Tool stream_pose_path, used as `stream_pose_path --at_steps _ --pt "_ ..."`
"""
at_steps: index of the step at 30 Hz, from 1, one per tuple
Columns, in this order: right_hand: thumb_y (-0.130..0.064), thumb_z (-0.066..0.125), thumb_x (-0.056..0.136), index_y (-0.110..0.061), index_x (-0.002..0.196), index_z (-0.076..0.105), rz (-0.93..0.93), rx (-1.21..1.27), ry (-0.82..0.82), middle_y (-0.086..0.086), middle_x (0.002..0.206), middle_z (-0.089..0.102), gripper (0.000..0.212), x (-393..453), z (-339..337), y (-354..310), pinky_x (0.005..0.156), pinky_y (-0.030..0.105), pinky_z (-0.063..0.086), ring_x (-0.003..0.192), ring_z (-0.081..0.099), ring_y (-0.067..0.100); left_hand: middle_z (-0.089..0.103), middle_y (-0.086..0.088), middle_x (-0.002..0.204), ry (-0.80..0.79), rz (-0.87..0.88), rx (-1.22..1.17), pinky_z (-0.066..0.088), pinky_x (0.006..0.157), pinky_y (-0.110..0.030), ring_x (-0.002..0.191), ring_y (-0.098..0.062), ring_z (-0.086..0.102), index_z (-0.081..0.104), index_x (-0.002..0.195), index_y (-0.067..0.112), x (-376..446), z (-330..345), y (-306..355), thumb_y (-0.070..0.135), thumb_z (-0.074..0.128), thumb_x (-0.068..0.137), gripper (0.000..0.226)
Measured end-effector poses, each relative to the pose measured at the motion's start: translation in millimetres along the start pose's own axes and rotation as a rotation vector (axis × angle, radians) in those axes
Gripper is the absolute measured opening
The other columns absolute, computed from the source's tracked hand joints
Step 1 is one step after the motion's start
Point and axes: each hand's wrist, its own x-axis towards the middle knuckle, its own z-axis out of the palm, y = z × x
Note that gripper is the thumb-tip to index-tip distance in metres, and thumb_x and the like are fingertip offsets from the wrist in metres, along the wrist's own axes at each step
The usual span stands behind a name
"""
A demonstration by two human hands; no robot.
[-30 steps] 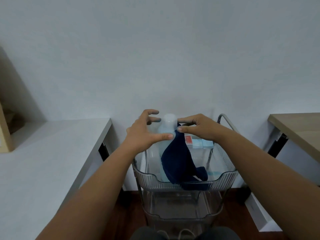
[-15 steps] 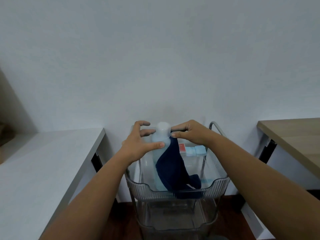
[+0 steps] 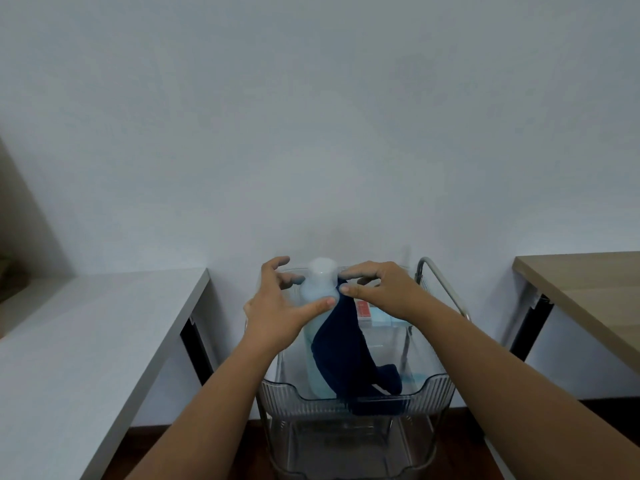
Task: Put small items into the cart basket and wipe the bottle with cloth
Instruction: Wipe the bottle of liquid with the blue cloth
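Your left hand (image 3: 277, 315) steadies the bottle (image 3: 320, 289) at its shoulder; your right hand (image 3: 382, 291) pinches the dark cloth (image 3: 344, 355) against its neck. Bottle stands upright inside the cart basket (image 3: 346, 405). Small boxes (image 3: 372, 315) already lie at the basket's rear. Wiping appears under way; most of the bottle body remains.

- The left hand (image 3: 277, 317) has closed in: its thumb, apart from the bottle (image 3: 320, 289) a second ago, now presses on the shoulder at 6 o'clock.
- The right hand (image 3: 384, 289) has pinched the dark blue cloth (image 3: 343, 351) closer against the neck at 3 o'clock.
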Motion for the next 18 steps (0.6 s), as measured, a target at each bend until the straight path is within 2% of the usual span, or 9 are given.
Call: stream_pose_path --at_steps 4,6,9,12,14,16,18 --pt "-0.023 0.078 0.080 -0.027 0.103 0.076 0.023 0.089 -0.027 -0.011 0.115 0.070 0.024 5 -5 2 0.096 0.034 0.052 0.103 0.065 0.007 0.063 0.025 0.109 -0.060 -0.011 0.000 0.038 0.106 -0.050 0.114 0.001 0.051 0.026 0.122 0.055 9 -3 0 0.075 0.079 0.043 0.097" --pt "-0.022 0.078 0.080 -0.021 0.108 0.075 0.038 0.087 -0.058 -0.007 0.120 0.068 0.029 8 -7 2 0.099 0.032 0.050 0.107 0.064 0.006 0.063 0.026 0.112 -0.117 -0.026 -0.022 0.037 0.107 -0.050 0.117 0.003 0.050 0.030 0.124 0.052 13 -6 -1 0.072 0.081 0.044 0.097" --pt "-0.026 0.077 0.080 -0.021 0.110 0.074 0.023 0.029 -0.102 -0.006 0.125 0.066 0.030 13 -12 -2 0.100 0.029 0.047 0.112 0.061 0.005 0.061 0.025 0.117 -0.247 -0.044 -0.073 0.037 0.110 -0.047 0.126 0.000 0.047 0.034 0.129 0.048 21 -17 -1 0.063 0.085 0.049 0.096" --pt "-0.028 0.076 0.081 -0.024 0.109 0.075 0.021 -0.015 -0.126 -0.009 0.122 0.066 0.028 19 -13 -5 0.095 0.022 0.045 0.110 0.060 0.002 0.056 0.027 0.122 -0.352 -0.022 -0.073 0.033 0.114 -0.044 0.132 -0.009 0.043 0.027 0.134 0.050 26 -23 1 0.056 0.084 0.062 0.093" --pt "-0.028 0.077 0.081 -0.028 0.106 0.076 0.016 0.003 -0.122 -0.014 0.115 0.069 0.025 19 -10 -4 0.088 0.015 0.046 0.104 0.062 -0.003 0.053 0.028 0.125 -0.295 -0.004 -0.013 0.030 0.111 -0.043 0.132 -0.010 0.042 0.020 0.133 0.059 19 -17 2 0.071 0.078 0.057 0.096" --pt "-0.026 0.076 0.082 -0.030 0.104 0.076 0.001 0.030 -0.105 -0.015 0.109 0.071 0.023 17 -7 -2 0.083 0.013 0.049 0.100 0.065 -0.003 0.052 0.026 0.124 -0.136 -0.003 0.060 0.030 0.107 -0.043 0.126 -0.010 0.045 0.017 0.132 0.061 6 -5 3 0.085 0.072 0.048 0.103" --pt "-0.022 0.075 0.083 -0.029 0.105 0.075 -0.008 0.047 -0.094 -0.013 0.107 0.072 0.023 16 -5 -1 0.084 0.015 0.051 0.099 0.066 0.000 0.055 0.029 0.115 -0.015 0.003 0.055 0.034 0.106 -0.046 0.122 -0.012 0.049 0.020 0.131 0.057 -1 5 2 0.084 0.073 0.046 0.104"
